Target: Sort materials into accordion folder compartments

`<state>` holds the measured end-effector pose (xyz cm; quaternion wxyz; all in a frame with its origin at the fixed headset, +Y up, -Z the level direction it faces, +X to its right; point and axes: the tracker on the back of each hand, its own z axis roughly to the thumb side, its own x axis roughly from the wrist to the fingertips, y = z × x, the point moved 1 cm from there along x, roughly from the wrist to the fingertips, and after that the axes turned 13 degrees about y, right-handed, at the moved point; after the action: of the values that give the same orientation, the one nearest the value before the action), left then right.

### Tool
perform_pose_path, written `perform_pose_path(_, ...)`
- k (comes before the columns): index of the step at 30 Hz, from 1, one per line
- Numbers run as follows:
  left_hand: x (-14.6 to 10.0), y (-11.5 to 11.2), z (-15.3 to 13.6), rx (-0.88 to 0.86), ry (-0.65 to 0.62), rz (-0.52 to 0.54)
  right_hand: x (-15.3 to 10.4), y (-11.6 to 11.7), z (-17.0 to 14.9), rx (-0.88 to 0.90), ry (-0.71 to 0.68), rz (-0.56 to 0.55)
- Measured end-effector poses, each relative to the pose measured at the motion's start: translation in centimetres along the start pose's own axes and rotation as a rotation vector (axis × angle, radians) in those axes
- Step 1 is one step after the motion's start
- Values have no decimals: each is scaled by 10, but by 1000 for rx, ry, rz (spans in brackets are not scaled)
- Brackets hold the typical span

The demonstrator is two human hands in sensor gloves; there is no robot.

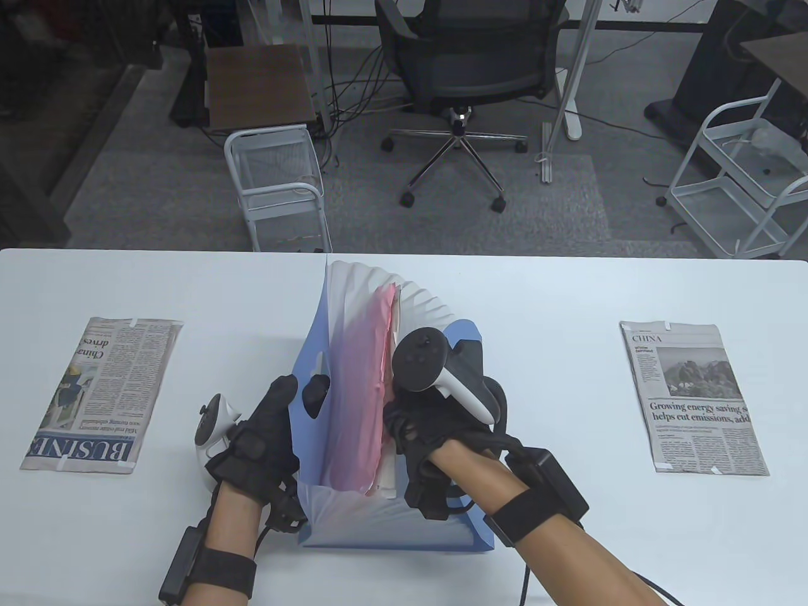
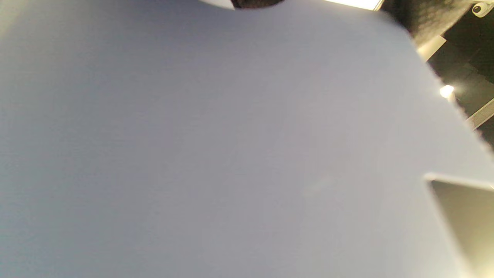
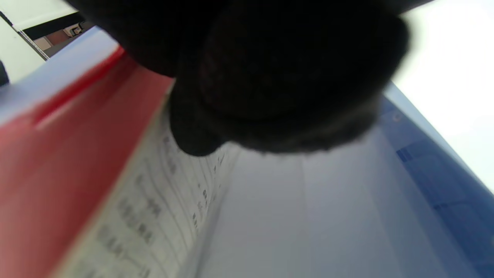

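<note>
A blue accordion folder stands open at the table's middle front, its white pleats fanned out. A pink sheet stands in a compartment, with a printed paper just right of it. My left hand grips the folder's left cover, a finger showing through its handle hole. That cover fills the left wrist view. My right hand reaches into the folder beside the printed paper, its fingers curled; what they hold is hidden.
A folded newspaper lies at the left of the white table, another newspaper at the right. Beyond the far edge stand an office chair and two white wire carts.
</note>
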<state>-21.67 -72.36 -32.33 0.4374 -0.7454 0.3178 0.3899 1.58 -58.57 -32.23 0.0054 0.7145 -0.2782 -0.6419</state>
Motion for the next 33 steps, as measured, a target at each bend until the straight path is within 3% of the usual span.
perform_pose_path(11, 2, -3, -2, 9, 5, 3, 3, 3, 0, -12, 10, 30)
perform_pose_path(17, 1, -2, -1, -1, 2, -2, -7, -23, -15, 52, -22, -21)
perform_pose_path(22, 1, -2, 0, -4, 4, -6, -12, -57, -37, 50, -8, -200)
perform_pose_path(28, 0, -1, 0, -5, 3, -7, 4, -86, -89, -100, 137, -486)
perform_pose_path(33, 0, 0, 1, -4, 4, -9, 39, -84, -151, -176, 317, -522)
